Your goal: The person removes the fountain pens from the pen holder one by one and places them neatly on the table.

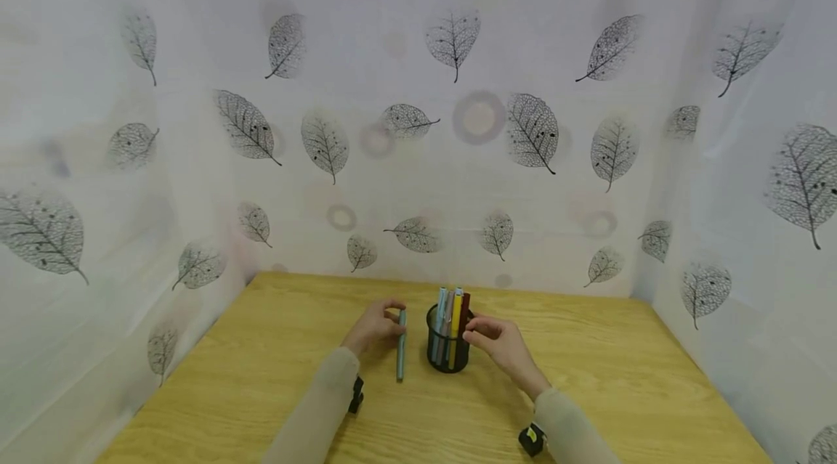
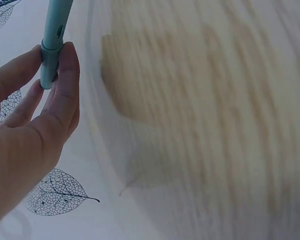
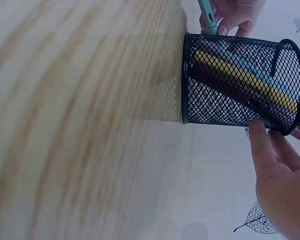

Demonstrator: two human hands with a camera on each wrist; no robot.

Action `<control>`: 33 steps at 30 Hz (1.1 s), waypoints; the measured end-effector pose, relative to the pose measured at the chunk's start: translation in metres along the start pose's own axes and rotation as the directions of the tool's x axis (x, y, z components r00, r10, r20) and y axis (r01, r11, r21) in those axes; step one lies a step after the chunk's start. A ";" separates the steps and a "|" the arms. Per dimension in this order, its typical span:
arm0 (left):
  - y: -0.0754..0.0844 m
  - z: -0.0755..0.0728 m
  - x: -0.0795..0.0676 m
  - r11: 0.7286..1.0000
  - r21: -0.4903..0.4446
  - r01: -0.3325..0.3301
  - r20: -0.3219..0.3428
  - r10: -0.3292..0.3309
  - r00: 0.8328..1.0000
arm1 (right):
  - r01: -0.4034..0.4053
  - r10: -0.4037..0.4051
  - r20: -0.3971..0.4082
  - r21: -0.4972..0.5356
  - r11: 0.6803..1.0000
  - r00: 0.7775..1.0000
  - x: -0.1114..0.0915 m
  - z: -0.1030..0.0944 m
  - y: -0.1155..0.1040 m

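Note:
A teal pen [image 2: 54,35] stands nearly upright in my left hand [image 2: 37,107], thumb and fingertips pinching its upper end. In the head view the left hand [image 1: 378,326] is left of a black mesh pen holder [image 1: 448,356]. My right hand [image 1: 502,348] grips the holder's right side near its rim, and in the right wrist view its fingertips [image 3: 257,127] lie against the mesh. Inside the holder stand a yellow pen [image 1: 456,311], a dark red pen [image 1: 464,311], and light blue and greyish ones.
The holder stands on a wood-grain table [image 1: 314,348]. Leaf-printed white sheeting [image 1: 405,181] rises behind the table and along both sides. Each wrist bears a small black camera, such as the right one [image 1: 532,440].

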State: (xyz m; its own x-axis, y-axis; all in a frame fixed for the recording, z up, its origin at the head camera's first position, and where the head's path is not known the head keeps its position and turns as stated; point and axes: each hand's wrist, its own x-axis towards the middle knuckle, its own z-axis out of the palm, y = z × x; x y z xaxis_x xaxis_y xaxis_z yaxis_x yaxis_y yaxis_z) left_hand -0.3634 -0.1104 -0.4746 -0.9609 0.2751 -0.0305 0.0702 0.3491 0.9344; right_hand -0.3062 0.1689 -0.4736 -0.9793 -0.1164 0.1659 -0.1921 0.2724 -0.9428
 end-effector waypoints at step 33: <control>0.001 0.011 0.005 0.988 -0.071 0.138 -0.049 -0.142 0.989 | -0.009 0.009 0.020 0.000 1.000 1.000 0.000 0.000 -0.004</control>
State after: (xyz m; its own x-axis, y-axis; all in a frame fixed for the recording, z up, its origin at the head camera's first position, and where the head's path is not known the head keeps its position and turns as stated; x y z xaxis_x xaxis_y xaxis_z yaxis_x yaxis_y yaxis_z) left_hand -0.3650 -0.0990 -0.4772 -0.9731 0.1790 -0.1453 -0.0822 0.3195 0.9440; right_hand -0.3052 0.1683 -0.4697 -0.9795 -0.1329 0.1515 -0.1832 0.2731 -0.9444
